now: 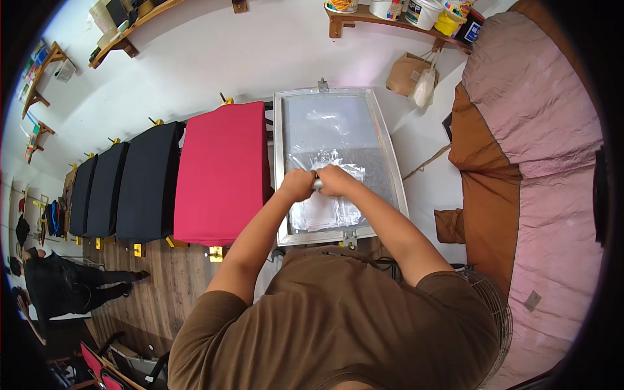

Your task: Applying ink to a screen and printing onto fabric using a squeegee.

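In front of me lies a screen printing frame with a metal rim and a grey mesh, whitish ink smeared glossy across its middle. My left hand and my right hand are side by side over the mesh, both closed round a squeegee. Only a short grey piece of the squeegee shows between them; my fingers hide the rest. To the left of the frame, a red fabric-covered board stands close beside it.
Several black fabric-covered boards continue leftward. Ink tubs stand on a shelf above; a paper bag hangs below. Pink and brown cloth drapes at right. A person in dark clothes is at far left. A wire guard is by my right side.
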`<state>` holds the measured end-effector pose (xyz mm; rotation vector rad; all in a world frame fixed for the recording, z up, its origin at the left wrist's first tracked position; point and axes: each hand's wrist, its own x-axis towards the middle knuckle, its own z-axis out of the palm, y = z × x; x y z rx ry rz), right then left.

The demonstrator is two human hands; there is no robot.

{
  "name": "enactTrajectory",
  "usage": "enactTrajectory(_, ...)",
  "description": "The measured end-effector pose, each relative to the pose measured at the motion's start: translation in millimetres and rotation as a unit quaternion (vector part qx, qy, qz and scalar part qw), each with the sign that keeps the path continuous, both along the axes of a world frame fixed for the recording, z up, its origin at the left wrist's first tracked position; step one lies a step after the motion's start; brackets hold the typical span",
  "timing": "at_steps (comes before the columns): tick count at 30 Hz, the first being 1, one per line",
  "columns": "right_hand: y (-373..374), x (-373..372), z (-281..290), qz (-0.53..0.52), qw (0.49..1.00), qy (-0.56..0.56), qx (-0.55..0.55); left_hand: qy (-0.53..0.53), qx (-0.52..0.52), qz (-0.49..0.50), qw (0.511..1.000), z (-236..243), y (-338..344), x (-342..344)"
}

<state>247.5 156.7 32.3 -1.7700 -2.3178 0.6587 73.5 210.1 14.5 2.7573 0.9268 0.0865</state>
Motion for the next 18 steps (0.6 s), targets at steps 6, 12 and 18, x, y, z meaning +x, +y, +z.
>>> enactTrajectory(6, -67.1, -15.7, -12.7, 0.036, 0.999, 0.015, -0.019, -0.027, -0.011, -0.018, 0.999, -3.1, -75.6, -27.9)
enactTrajectory(12, -102.0, -24.8, 4.5, 0.040, 0.997, -0.001, -0.069, -0.017, -0.057, -0.009, 0.998, 6.0, -108.5, -37.2)
enactTrajectory(18, -51.1, -2.5, -3.4, 0.104, 0.987, 0.034, -0.115, 0.078, -0.153, -0.043, 0.984, 29.6, -56.4, -19.0)
